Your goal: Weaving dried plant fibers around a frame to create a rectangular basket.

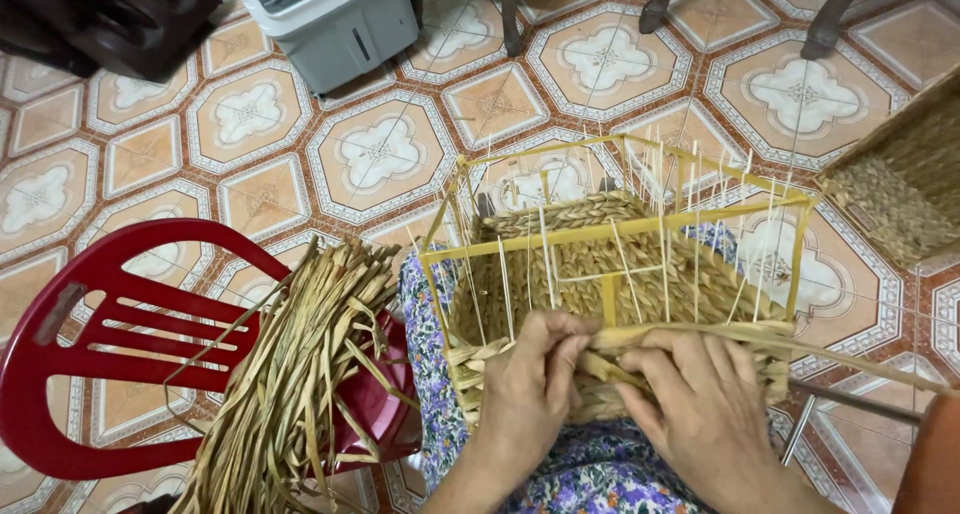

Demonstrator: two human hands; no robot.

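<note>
Half-made basket [610,274] on a yellow frame resting on the person's lap, left hand [530,384] pinching a straw strand [470,354] at its near side, right hand [700,394] pressing the weave, dry straw bundle [300,374] on red chair [110,344] beside

Nothing to call here: no packages, no labels, no signs and no screens anywhere in this view from the head camera.

Basket [610,274]: rough matt woven straw on glossy yellow frame. Loose straw bundle [290,384] was dry, matt. Chair [110,344] was glossy red plastic. Floor tiles [380,154] were smooth, glazed.
</note>
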